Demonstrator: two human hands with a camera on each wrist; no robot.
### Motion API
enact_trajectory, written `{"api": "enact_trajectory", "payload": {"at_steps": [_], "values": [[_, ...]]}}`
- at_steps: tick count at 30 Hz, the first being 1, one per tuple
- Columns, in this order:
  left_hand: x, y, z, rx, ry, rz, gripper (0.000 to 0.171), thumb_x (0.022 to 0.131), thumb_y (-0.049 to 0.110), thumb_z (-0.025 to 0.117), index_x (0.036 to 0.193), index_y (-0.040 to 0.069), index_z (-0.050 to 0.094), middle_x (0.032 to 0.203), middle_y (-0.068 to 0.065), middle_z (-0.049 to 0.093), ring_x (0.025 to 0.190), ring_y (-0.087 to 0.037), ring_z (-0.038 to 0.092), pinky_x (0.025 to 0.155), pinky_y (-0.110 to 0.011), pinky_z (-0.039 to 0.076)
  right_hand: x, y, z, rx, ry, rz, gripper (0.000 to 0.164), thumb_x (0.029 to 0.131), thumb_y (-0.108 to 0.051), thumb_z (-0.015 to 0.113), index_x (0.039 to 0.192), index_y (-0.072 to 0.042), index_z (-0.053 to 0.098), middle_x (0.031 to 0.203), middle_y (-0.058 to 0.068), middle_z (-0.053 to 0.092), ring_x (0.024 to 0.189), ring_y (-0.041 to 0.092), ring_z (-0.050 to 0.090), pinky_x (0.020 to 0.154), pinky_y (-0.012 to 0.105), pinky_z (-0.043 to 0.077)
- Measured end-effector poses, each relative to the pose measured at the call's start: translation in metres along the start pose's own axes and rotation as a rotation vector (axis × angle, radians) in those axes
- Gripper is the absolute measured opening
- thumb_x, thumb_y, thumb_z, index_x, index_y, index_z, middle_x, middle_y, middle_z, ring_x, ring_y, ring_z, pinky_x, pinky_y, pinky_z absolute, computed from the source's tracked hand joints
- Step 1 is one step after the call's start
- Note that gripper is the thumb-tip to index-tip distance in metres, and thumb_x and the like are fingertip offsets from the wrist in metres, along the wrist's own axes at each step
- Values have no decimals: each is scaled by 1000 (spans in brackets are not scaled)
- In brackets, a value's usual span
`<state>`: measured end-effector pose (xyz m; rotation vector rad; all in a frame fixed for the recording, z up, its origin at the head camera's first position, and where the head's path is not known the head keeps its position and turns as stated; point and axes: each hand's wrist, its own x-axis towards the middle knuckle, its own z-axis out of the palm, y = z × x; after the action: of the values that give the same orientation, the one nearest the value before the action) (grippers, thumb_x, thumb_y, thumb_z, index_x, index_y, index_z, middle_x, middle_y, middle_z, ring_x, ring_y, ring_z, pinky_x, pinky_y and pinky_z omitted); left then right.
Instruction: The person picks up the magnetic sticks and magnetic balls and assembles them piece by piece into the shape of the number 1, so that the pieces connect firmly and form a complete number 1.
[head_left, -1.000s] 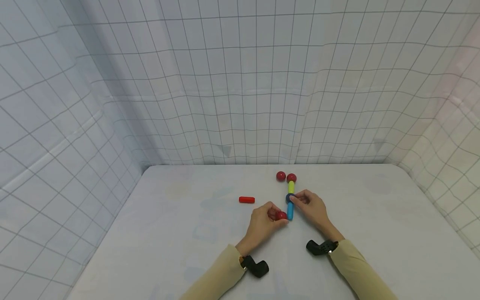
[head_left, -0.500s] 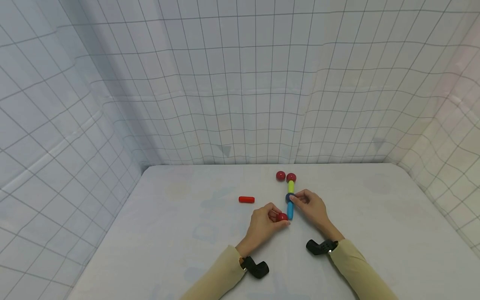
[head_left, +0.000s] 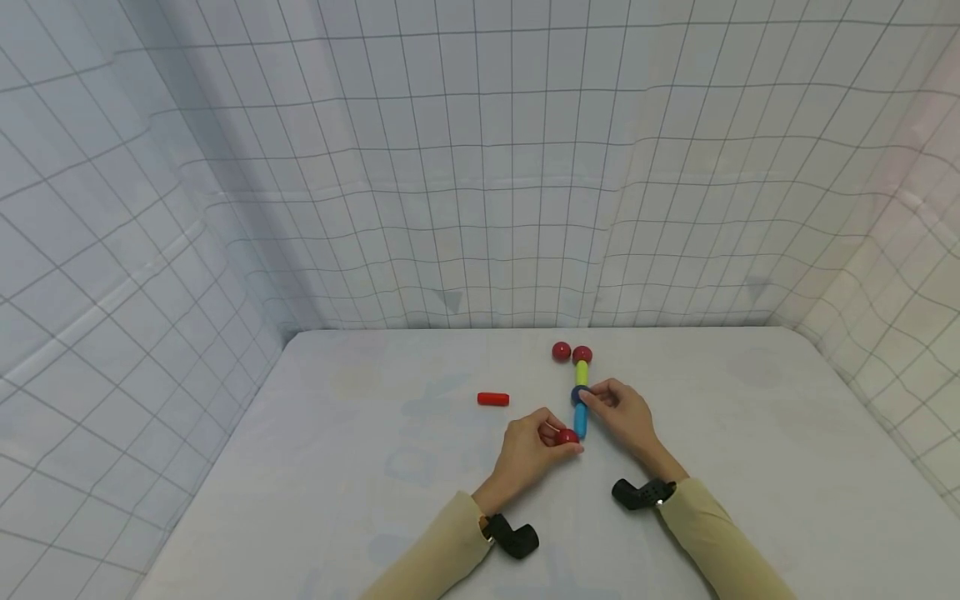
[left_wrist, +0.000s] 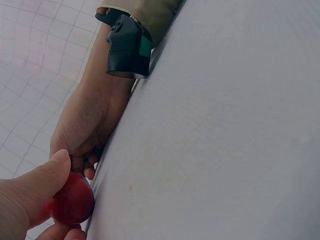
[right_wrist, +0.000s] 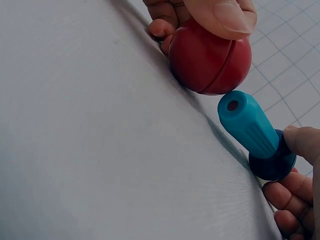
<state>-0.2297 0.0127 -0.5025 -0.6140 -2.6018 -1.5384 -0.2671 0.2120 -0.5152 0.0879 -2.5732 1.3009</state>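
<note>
Between thumb and fingers, my left hand [head_left: 527, 448] pinches a shiny red ball [right_wrist: 207, 60] with a seam line. The ball sits right at the near end of a light blue rod [right_wrist: 250, 122], whose tip has a dark round spot. My right hand [head_left: 626, 418] grips a dark blue ball [right_wrist: 272, 162] joined to the rod's other end. Beyond it, a yellow-green rod [head_left: 582, 373] runs on to a second red ball [head_left: 582, 355], all in one line on the table. In the left wrist view, my thumb and fingers partly cover the held red ball [left_wrist: 74, 200].
Left of the row's far end lies a loose red ball [head_left: 561, 352]. A short red rod [head_left: 493, 399] rests on the white table [head_left: 360, 467] to the left. Grid-patterned white curtains [head_left: 480, 183] enclose the table's back and sides.
My left hand has shifted slightly right and nearer to me with the red ball, towards the light blue rod's near end. The right hand stays on the dark blue ball.
</note>
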Motion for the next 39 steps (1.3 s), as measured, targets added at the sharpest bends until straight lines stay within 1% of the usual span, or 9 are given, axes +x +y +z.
{"api": "enact_trajectory", "payload": {"at_steps": [6, 13, 23, 31, 39], "values": [[-1, 1, 0, -21, 2, 10, 31, 73, 35, 82, 86, 15, 63, 70, 12, 59, 64, 0, 54, 57, -19, 45, 0, 0, 0, 4, -2, -1, 29, 88, -34, 68, 95, -7, 66, 77, 3, 57, 74, 20, 50, 65, 32, 39], [-2, 2, 2, -48, 8, 5, 30, 74, 34, 82, 87, 14, 64, 71, 12, 60, 65, 0, 55, 58, -20, 47, 1, 0, -1, 15, -1, -9, 29, 88, -35, 68, 95, -7, 66, 77, 2, 58, 74, 19, 51, 65, 32, 39], [-2, 1, 4, -41, 7, 1, 31, 74, 38, 81, 86, 15, 64, 70, 13, 59, 64, 0, 53, 58, -19, 46, 0, -2, -1, 13, 2, -6, 28, 88, -33, 68, 94, -6, 66, 77, 3, 58, 74, 19, 51, 66, 33, 40], [-3, -1, 6, -55, 13, -3, 30, 73, 36, 82, 86, 14, 65, 71, 13, 60, 64, 0, 54, 58, -20, 47, 1, 0, 0, 6, 3, -11, 30, 88, -36, 68, 94, -6, 66, 78, 2, 59, 75, 19, 52, 67, 33, 40], [-2, -2, 8, -46, 20, -10, 31, 73, 38, 81, 86, 15, 65, 71, 14, 59, 64, -1, 53, 57, -20, 46, 1, 2, 0, 15, 3, -14, 30, 88, -35, 68, 94, -6, 66, 78, 2, 60, 75, 19, 53, 67, 33, 41]]}}
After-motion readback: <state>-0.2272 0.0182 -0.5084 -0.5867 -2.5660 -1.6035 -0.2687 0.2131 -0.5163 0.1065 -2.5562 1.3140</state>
